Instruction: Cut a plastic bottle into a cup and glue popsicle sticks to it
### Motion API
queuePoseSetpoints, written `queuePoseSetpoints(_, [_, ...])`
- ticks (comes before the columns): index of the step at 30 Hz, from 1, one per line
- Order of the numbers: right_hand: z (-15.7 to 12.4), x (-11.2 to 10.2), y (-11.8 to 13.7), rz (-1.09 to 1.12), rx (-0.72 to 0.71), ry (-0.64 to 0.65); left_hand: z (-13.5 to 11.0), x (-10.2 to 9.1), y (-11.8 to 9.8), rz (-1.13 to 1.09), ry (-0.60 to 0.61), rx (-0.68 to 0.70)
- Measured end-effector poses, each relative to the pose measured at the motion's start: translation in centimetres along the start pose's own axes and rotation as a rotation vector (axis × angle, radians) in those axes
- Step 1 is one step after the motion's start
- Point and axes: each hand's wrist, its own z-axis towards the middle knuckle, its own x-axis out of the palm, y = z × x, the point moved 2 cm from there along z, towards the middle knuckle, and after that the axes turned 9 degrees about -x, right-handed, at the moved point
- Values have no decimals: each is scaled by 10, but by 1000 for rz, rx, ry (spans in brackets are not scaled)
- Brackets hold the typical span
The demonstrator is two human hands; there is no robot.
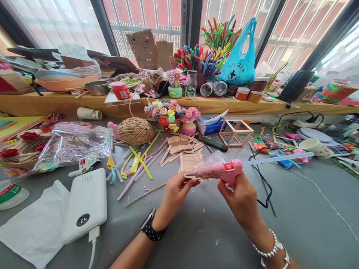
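My right hand [241,200] is wrapped round the handle of a pink hot glue gun [215,170]. A long translucent glue stick [280,158] juts from its back, to the right. The nozzle points left, right at the fingertips of my left hand [181,186]. Those fingers are pinched together; what they hold is mostly hidden behind them and the nozzle. Just beyond the nozzle lies a flat panel of craft sticks [189,161], partly covered by the gun. A piece of twine [144,195] lies on the table left of my left hand.
Loose craft sticks [178,145], a ball of twine [136,130] and a stick cube frame [236,132] are farther back. A white power bank [86,205] with a cable lies left, beside a tissue [36,224]. A black cable [262,183] curls at right. A cluttered ledge [112,106] runs behind.
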Motion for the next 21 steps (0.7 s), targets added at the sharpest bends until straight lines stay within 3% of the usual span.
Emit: queuePoseSetpoints(21, [-1,1,-2,-7,-16,-11,-1,1,-1,-13,-3,6])
